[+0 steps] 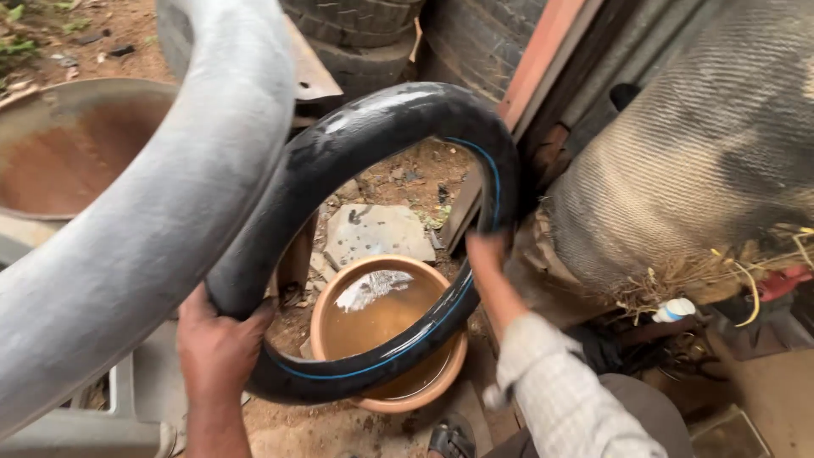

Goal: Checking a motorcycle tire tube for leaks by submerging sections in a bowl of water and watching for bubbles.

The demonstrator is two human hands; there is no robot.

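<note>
ground (398,182) — bare dirt | on it: water-filled clay basin (335,293), flat stone slab (373,231) — stacked tyres (356,34)

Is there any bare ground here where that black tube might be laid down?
One bare patch: the flat grey slab behind the brown water basin. Elsewhere it is crowded: stacked tyres behind, the big worn tyre to the right. Both hands, left and right, grip the black tube.
</note>
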